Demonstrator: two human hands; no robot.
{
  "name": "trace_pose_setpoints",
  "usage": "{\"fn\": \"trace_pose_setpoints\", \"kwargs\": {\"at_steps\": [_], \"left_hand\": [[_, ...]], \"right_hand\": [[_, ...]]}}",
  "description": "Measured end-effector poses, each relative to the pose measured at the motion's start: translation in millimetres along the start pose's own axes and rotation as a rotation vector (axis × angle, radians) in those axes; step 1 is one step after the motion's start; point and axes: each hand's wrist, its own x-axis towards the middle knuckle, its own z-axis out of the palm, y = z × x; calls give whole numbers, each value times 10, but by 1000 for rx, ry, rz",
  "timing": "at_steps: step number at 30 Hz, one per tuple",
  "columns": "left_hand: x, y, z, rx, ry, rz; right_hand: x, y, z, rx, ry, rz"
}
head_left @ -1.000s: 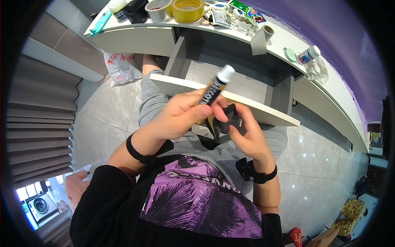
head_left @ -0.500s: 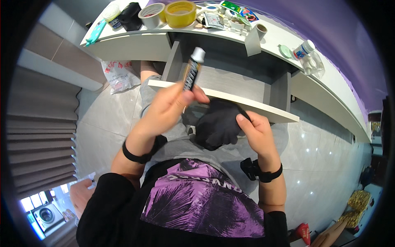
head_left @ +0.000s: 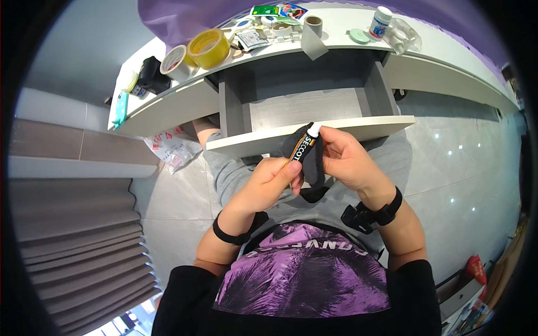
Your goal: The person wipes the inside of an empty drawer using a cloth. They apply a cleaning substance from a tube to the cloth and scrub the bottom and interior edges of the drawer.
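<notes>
Now brought down over black fabric (head_left: 316, 172), a white-capped tube (head_left: 304, 148), left hand (head_left: 274, 180) gripping tube, right hand (head_left: 350, 161) holding fabric

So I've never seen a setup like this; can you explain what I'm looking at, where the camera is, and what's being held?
There's no machine here: these are a person's own bare hands. The camera is worn on the head and looks down; its fisheye lens makes straight edges curve. The shirt and forearms are the wearer's, with black bands at both wrists.

The left hand holds a slim black tube with a white cap, tilted. Behind the tube is a dark cloth, held at its edge by the right hand.

Beyond the hands is an open drawer. On the white desk above it are a yellow tape roll, a white bottle, a pale green round item and assorted small things.
</notes>
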Motion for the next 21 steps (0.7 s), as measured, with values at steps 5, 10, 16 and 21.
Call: {"fn": "trace_pose_setpoints", "kwargs": {"at_steps": [5,10,16,21], "left_hand": [[10,-70,-9,55,53,-29],[-16,41,-52,287,-8,-90],[-195,126,-308,167,242,257],[-124,328,-247,647,97,367]], "right_hand": [[81,133,14,-15,94,-19],[118,171,111,-79,70,-13],[124,168,136,-588,31,-56],[131,228,211,-648,-55,-170]]}}
